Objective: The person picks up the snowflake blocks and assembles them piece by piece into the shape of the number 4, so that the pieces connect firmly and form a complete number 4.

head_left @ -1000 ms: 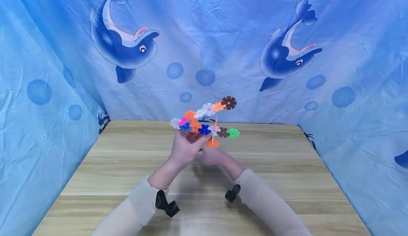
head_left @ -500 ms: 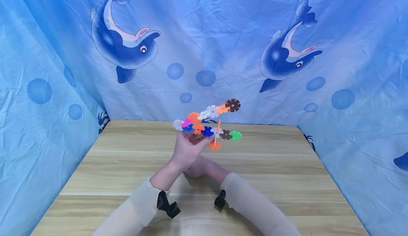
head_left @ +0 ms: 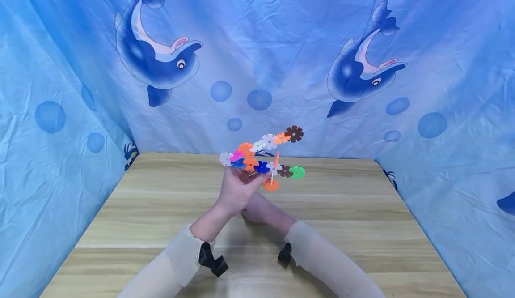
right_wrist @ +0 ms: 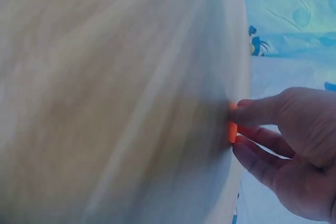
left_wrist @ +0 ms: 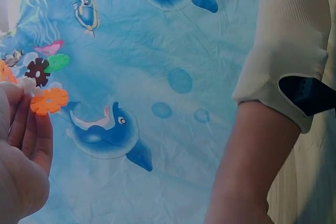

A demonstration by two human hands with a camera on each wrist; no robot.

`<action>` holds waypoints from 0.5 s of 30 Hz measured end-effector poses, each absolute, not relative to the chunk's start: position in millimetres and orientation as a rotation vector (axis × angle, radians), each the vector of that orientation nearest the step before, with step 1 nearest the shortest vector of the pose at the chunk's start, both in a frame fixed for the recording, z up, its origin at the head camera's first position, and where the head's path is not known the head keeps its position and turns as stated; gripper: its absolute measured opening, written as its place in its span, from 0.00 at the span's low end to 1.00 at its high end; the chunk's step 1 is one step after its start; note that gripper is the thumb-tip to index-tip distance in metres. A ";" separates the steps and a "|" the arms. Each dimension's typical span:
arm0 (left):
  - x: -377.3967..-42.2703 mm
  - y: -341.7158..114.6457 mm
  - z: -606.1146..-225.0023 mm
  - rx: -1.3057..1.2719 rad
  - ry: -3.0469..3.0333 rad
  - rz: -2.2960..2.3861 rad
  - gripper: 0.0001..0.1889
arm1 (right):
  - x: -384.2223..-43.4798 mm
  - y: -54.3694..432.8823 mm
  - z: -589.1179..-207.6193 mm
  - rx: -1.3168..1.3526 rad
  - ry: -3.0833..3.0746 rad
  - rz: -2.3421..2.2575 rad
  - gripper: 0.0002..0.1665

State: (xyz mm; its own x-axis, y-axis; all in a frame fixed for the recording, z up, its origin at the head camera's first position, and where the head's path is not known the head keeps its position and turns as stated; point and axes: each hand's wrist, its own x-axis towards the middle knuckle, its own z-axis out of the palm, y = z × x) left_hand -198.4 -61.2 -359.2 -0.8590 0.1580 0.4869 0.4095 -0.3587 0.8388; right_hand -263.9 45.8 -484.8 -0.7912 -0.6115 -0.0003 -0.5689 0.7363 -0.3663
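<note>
My left hand [head_left: 236, 189] holds up a chain of interlocking snowflake discs [head_left: 262, 167] above the table. The lower row shows white, blue, orange, brown and green discs, and an upper branch ends in a brown disc [head_left: 294, 134]. An orange disc [left_wrist: 49, 101] sticks out near the left fingertips in the left wrist view. Behind and below the left hand is my right hand [head_left: 259, 206], its fingers hidden in the head view. The right wrist view shows that hand [right_wrist: 294, 145] pinching an orange piece [right_wrist: 232, 124], seen edge-on, between thumb and fingers.
The wooden table [head_left: 342, 208] lies under both arms. A blue cloth [head_left: 257, 43] printed with dolphins rises at the back and both sides. Black camera mounts sit on the left sleeve [head_left: 169, 253] and right sleeve [head_left: 330, 253]. The forearms converge closely.
My right hand has drawn back from beside the chain, down and left behind the left wrist, then moved slightly up again. The left hand and chain have shifted slightly right and down.
</note>
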 end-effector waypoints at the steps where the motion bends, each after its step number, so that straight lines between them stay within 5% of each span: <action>1: -198.1 -61.6 -359.7 -0.749 -1.687 -2.344 0.30 | -264.6 46.9 -486.2 -0.975 2.815 -0.536 0.13; 7: -198.2 -62.9 -358.9 -0.766 -1.695 -2.328 0.32 | -269.8 64.8 -490.1 -1.084 2.750 -0.729 0.10; 15: -203.4 -63.1 -359.4 -0.787 -1.708 -2.282 0.31 | -272.9 111.4 -479.9 -0.872 2.665 -0.822 0.05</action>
